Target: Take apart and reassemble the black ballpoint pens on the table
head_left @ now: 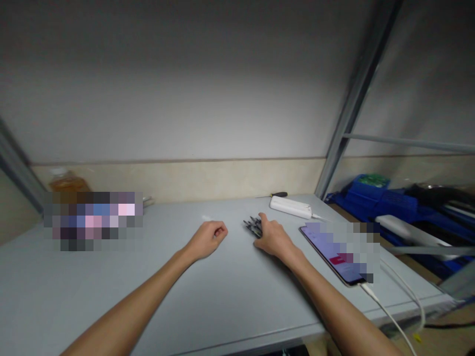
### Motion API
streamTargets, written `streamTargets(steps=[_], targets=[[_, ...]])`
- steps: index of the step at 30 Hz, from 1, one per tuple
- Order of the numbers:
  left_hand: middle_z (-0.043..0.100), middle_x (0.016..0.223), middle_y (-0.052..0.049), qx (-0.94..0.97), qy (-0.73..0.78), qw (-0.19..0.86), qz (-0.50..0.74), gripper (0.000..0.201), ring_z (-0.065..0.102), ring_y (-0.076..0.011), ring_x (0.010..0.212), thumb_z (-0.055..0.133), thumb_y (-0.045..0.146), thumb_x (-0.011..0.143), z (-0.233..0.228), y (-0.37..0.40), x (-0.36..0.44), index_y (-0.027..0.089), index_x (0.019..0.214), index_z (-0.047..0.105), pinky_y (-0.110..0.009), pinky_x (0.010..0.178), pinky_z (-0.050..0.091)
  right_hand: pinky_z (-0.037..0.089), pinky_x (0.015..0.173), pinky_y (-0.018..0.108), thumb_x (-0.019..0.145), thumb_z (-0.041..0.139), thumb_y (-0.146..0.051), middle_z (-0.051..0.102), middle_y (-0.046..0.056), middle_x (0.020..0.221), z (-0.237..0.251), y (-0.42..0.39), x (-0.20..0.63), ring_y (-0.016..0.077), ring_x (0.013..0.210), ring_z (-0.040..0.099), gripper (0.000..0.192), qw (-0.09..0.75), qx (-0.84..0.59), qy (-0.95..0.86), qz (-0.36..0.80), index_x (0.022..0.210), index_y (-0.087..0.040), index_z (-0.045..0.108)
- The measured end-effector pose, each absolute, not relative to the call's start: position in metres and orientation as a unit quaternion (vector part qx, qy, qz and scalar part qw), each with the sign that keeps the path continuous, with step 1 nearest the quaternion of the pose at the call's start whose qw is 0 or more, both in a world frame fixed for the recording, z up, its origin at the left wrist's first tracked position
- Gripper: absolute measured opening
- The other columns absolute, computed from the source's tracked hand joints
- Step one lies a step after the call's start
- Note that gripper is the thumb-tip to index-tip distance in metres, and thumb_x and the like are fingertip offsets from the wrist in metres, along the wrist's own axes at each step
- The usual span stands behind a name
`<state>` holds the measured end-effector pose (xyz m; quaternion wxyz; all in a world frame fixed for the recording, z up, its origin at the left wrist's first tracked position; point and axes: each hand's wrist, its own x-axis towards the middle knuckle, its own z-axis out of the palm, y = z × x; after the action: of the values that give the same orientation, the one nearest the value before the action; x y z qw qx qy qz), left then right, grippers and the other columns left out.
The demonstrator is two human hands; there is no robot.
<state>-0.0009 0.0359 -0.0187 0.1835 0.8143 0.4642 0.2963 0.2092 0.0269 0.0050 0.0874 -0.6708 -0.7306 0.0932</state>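
My right hand (273,238) lies palm down on the grey table (208,291), its fingers resting on a small bundle of dark pens (253,226). Whether the fingers are closed around the pens is hard to tell; they cover them. My left hand (208,239) rests on the table a short way to the left of the pens, curled into a loose fist with nothing seen in it.
A white power bank (291,207) with a white cable (393,311) lies behind the right hand, a dark tool (276,195) by the wall. A phone (334,254) lies at the right. A bottle (67,182) stands back left. Blue bins (374,198) sit beyond the metal post (352,104).
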Motion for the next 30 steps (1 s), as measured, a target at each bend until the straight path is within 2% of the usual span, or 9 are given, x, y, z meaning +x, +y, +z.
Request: streamTargets(steps=[2,5,13,18,22,27,30], targets=[[0.058,0.063,0.000,0.813,0.465,0.185,0.296,0.024,0.049,-0.0112,0.059,0.043,0.026,0.081,-0.018,0.035,-0.001,0.014,0.068,0.060,-0.022,0.058,0.036,0.037,0.061,0.030,0.065,0.058,-0.020,0.062,0.018,0.095,0.006,0.026,0.209,0.0303,0.087,0.060,0.063,0.087,-0.669,-0.732,0.088,0.124,-0.010,0.041],[0.058,0.062,0.000,0.812,0.465,0.187,0.298,0.025,0.048,-0.0112,0.058,0.044,0.026,0.081,-0.018,0.035,-0.001,0.014,0.068,0.061,-0.022,0.058,0.035,0.036,0.059,0.029,0.064,0.057,-0.020,0.062,0.017,0.092,0.005,0.026,0.209,0.0294,0.084,0.060,0.052,0.094,-0.668,-0.733,0.083,0.114,-0.013,0.046],[0.056,0.061,0.001,0.814,0.461,0.186,0.302,0.024,0.047,-0.0105,0.057,0.044,0.027,0.081,-0.019,0.036,-0.002,0.014,0.069,0.060,-0.021,0.057,0.035,0.032,0.058,0.027,0.064,0.058,-0.027,0.061,0.009,0.082,0.005,0.025,0.209,0.0235,0.072,0.057,0.051,0.166,-0.638,-0.743,0.117,0.112,-0.019,0.047],[0.056,0.061,0.001,0.806,0.461,0.203,0.310,0.023,0.047,-0.0103,0.058,0.045,0.028,0.081,-0.019,0.036,-0.001,0.014,0.071,0.061,-0.021,0.057,0.036,0.031,0.056,0.024,0.061,0.057,-0.022,0.057,0.000,0.071,0.011,0.024,0.196,0.0162,0.062,0.049,0.045,0.294,-0.558,-0.760,0.154,0.106,-0.021,0.048],[0.058,0.066,0.000,0.802,0.454,0.216,0.322,0.017,0.051,-0.0118,0.064,0.053,0.028,0.076,-0.025,0.039,-0.002,0.015,0.081,0.062,-0.022,0.062,0.040,0.033,0.054,0.022,0.063,0.052,-0.020,0.049,-0.005,0.062,0.019,0.031,0.186,0.0122,0.055,0.043,0.026,0.426,-0.489,-0.736,0.192,0.088,-0.020,0.049],[0.062,0.075,-0.001,0.805,0.444,0.213,0.332,0.022,0.055,-0.0136,0.071,0.060,0.028,0.072,-0.025,0.037,0.001,0.016,0.090,0.061,-0.025,0.069,0.042,0.038,0.058,0.022,0.059,0.054,-0.017,0.049,-0.006,0.067,0.014,0.048,0.173,0.0104,0.057,0.043,0.035,0.537,-0.404,-0.694,0.258,0.093,-0.020,0.047],[0.064,0.094,-0.005,0.802,0.429,0.248,0.335,0.038,0.057,-0.0165,0.086,0.066,0.029,0.067,-0.018,0.032,0.003,0.017,0.102,0.057,-0.028,0.079,0.043,0.039,0.057,0.022,0.058,0.054,-0.014,0.049,-0.006,0.069,0.007,0.055,0.163,0.0099,0.058,0.044,0.040,0.588,-0.365,-0.653,0.308,0.097,-0.020,0.046]])
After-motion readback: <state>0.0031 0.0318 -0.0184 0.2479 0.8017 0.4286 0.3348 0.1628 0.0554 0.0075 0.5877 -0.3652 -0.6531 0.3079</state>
